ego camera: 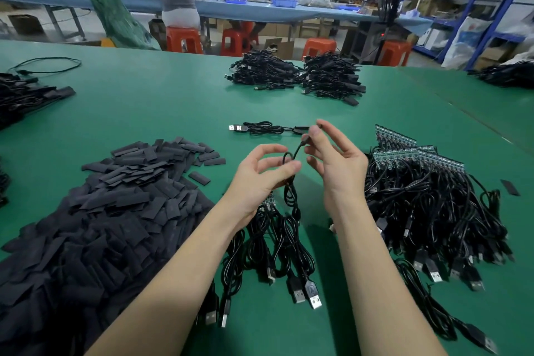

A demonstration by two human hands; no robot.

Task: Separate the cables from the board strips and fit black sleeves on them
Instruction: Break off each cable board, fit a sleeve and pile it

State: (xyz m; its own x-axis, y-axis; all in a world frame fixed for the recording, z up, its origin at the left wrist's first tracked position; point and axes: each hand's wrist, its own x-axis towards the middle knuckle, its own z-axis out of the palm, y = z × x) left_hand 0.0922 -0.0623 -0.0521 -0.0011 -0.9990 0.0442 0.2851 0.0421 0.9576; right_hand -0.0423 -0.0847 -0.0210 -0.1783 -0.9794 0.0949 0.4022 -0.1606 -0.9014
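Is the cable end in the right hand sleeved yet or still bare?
Cannot tell. The right hand pinches the cable at its tip, which is too small and blurred to show a sleeve.

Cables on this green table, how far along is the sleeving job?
Done: two heaps of cables at the far edge, plus a pair laid mid-table. In hand: both hands, left and right, hold one cable. Left: a big bundle on board strips and a sleeve pile.
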